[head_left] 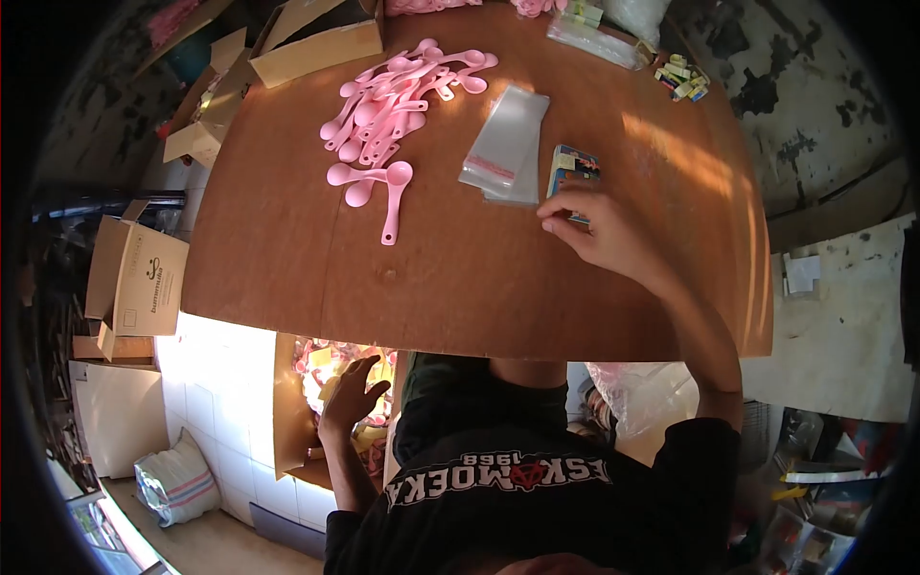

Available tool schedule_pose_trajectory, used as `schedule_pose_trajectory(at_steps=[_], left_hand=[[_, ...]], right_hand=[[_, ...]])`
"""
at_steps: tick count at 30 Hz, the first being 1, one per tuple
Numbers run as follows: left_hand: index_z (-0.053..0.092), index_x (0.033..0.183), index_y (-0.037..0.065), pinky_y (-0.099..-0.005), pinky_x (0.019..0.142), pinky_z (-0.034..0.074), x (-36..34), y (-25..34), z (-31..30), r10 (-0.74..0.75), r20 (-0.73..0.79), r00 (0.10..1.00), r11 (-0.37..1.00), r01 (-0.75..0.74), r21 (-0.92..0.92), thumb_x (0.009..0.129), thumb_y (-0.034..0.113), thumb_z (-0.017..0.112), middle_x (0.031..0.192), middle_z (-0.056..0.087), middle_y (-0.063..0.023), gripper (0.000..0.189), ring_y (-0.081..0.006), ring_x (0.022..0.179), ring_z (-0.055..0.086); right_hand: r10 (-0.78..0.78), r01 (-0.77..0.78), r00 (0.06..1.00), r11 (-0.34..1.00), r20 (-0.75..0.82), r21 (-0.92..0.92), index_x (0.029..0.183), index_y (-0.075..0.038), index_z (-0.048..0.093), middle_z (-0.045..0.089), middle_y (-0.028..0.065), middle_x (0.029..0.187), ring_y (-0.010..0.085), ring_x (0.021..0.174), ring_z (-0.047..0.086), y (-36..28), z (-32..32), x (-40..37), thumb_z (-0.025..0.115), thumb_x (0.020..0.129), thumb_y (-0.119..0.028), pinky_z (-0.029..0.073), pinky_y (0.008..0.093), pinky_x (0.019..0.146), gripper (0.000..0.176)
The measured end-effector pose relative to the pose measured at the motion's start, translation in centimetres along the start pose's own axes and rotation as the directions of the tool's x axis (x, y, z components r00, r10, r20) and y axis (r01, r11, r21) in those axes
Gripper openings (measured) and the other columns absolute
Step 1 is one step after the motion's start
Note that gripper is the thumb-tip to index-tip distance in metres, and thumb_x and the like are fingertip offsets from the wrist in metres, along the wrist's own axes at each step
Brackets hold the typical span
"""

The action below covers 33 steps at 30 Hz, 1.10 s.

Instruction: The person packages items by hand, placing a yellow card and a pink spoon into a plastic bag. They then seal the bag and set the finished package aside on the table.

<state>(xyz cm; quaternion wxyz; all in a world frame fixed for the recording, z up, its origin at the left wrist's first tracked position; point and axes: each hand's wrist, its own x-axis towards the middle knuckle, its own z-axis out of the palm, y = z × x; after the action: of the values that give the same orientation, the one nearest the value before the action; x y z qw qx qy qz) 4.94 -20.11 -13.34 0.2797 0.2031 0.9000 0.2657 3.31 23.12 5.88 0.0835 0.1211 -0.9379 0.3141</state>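
Observation:
My right hand (599,230) is over the table beside a small stack of printed cards (575,163), covering its lower end. Its fingers are curled with the tips close together, and anything between them is too small to make out. My left hand (353,401) is below the table edge, fingers stretched and apart, over a cardboard box (287,412) of small packaged pieces. Clear plastic sleeves (508,144) lie left of the cards. Farther left is a heap of pink measuring spoons (388,101), with a few spoons (391,196) set apart in front of it.
The brown wooden table (460,287) has a rounded far side. At its back stand an open carton (321,48), a clear plastic pack (599,43) and several small boxes (680,79). On the left are a printed carton (149,278) and a white sack (177,479).

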Motion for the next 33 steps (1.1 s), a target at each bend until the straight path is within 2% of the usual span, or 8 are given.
schedule_pose_trajectory(at_steps=[5, 7, 11, 15, 20, 23, 31, 33], left_hand=[[0.052, 0.131, 0.005, -0.0432, 0.100, 0.044, 0.4, 7.9, -1.9, 0.223, 0.045, 0.974, 0.957, -0.210, -0.199, 0.093, 0.024, 0.062, 0.128, 0.058, -0.0213, 0.044, -0.0385, 0.119, 0.055], [0.053, 0.128, 0.005, -0.0423, 0.096, 0.047, -0.5, 9.7, -2.1, 0.258, 0.100, 0.961, 0.928, -0.218, -0.303, 0.094, 0.021, 0.060, 0.123, 0.062, -0.0199, 0.038, -0.0377, 0.114, 0.059], [0.056, 0.124, 0.005, -0.0413, 0.089, 0.050, -2.1, 10.8, -2.3, 0.329, 0.110, 0.938, 0.912, -0.285, -0.295, 0.095, 0.017, 0.058, 0.115, 0.066, -0.0184, 0.032, -0.0370, 0.105, 0.063], [0.057, 0.123, 0.005, -0.0416, 0.088, 0.051, -2.8, 12.0, -3.3, 0.337, 0.170, 0.926, 0.906, -0.269, -0.328, 0.094, 0.015, 0.059, 0.114, 0.065, -0.0182, 0.031, -0.0362, 0.105, 0.063], [0.059, 0.119, 0.005, -0.0412, 0.085, 0.052, -1.8, 14.3, -5.7, 0.627, 0.031, 0.779, 0.700, -0.545, -0.460, 0.091, 0.011, 0.062, 0.114, 0.066, -0.0159, 0.029, -0.0346, 0.102, 0.065], [0.060, 0.118, 0.005, -0.0409, 0.084, 0.051, -0.7, 16.0, -6.6, 0.640, -0.058, 0.766, 0.675, -0.597, -0.434, 0.090, 0.011, 0.064, 0.111, 0.067, -0.0145, 0.029, -0.0340, 0.100, 0.065], [0.063, 0.115, 0.004, -0.0382, 0.083, 0.052, 1.8, 18.8, -7.3, 0.568, -0.056, 0.821, 0.751, -0.545, -0.373, 0.089, 0.009, 0.067, 0.106, 0.069, -0.0126, 0.027, -0.0304, 0.099, 0.067], [0.060, 0.119, 0.007, -0.0418, 0.076, 0.053, 2.5, 19.1, -6.8, 0.669, -0.156, 0.727, 0.655, -0.675, -0.339, 0.092, 0.012, 0.062, 0.097, 0.070, -0.0140, 0.028, -0.0345, 0.090, 0.068]], right_hand=[[-0.076, 0.067, 0.996, 0.987, -0.057, -0.147, 0.088, 0.000, 0.071, 0.069, 0.0158, 0.083, 0.0265, 0.074, 0.069, 6.8, 3.9, 9.0, 0.074, 0.074, -0.009, 0.053, 0.0350, 0.068, 0.017], [0.085, -0.052, 0.991, 0.957, 0.104, -0.287, 0.084, -0.002, 0.072, 0.070, 0.0166, 0.082, 0.0276, 0.074, 0.069, 7.7, 4.4, 10.8, 0.077, 0.067, -0.012, 0.053, 0.0363, 0.066, 0.020], [0.115, -0.083, 0.992, 0.907, 0.052, -0.413, 0.071, -0.001, 0.071, 0.069, 0.0169, 0.073, 0.0290, 0.066, 0.068, 6.4, 5.0, 11.4, 0.076, 0.063, -0.007, 0.053, 0.0379, 0.061, 0.011], [0.085, -0.044, 0.992, 0.927, 0.092, -0.373, 0.072, 0.000, 0.070, 0.069, 0.0168, 0.072, 0.0292, 0.064, 0.068, 10.6, 5.9, 12.3, 0.072, 0.066, -0.005, 0.052, 0.0381, 0.060, 0.008], [0.046, -0.029, 0.996, 0.976, 0.074, -0.216, 0.078, 0.002, 0.069, 0.068, 0.0180, 0.074, 0.0302, 0.069, 0.068, 10.2, 4.9, 12.0, 0.066, 0.076, -0.006, 0.052, 0.0380, 0.063, 0.009], [0.057, -0.040, 0.996, 0.976, 0.072, -0.214, 0.086, 0.002, 0.068, 0.068, 0.0184, 0.076, 0.0304, 0.070, 0.068, 9.1, 4.0, 11.9, 0.065, 0.079, -0.006, 0.052, 0.0386, 0.064, 0.011], [0.002, -0.025, 0.992, 0.982, -0.123, -0.187, 0.098, 0.000, 0.068, 0.071, 0.0181, 0.088, 0.0292, 0.079, 0.071, 6.4, 2.6, 9.2, 0.064, 0.082, -0.004, 0.056, 0.0365, 0.072, 0.017], [-0.026, 0.004, 0.992, 0.984, -0.120, -0.178, 0.099, 0.000, 0.068, 0.071, 0.0182, 0.090, 0.0291, 0.080, 0.071, 6.8, 2.6, 9.1, 0.064, 0.082, -0.003, 0.056, 0.0360, 0.073, 0.018]])
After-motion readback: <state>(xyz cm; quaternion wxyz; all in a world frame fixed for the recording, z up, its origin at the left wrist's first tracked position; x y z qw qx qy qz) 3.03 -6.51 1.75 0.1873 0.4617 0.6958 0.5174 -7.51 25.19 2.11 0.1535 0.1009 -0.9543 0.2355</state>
